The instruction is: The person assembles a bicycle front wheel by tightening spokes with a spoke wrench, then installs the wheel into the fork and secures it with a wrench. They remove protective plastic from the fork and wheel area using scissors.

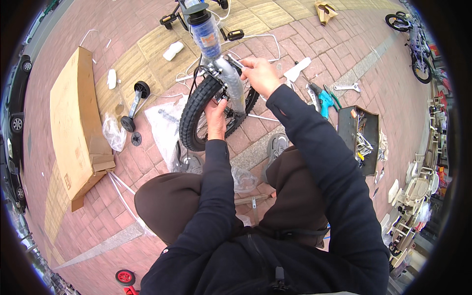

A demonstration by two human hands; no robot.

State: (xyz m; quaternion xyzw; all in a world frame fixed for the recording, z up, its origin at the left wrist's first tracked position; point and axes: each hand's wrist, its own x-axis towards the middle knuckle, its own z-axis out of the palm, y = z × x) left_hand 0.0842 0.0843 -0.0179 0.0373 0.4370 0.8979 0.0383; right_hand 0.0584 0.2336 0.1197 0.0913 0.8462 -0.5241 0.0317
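Left hand (216, 118) clamped on the front wheel (206, 115) at the fork. Right hand (259, 73), just beyond, pinches a wrench (235, 61) against the wrapped fork (231, 81). Best to brace the wheel firmly and turn squarely, I judge. Toolbox (356, 135) right of both hands; cardboard box (73, 123) far left.

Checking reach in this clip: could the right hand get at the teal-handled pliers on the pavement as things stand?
Probably yes. The right hand is busy at the bike's fork, but the teal-handled pliers lie on open paving just to its right, with nothing in between; it would have to let go first.
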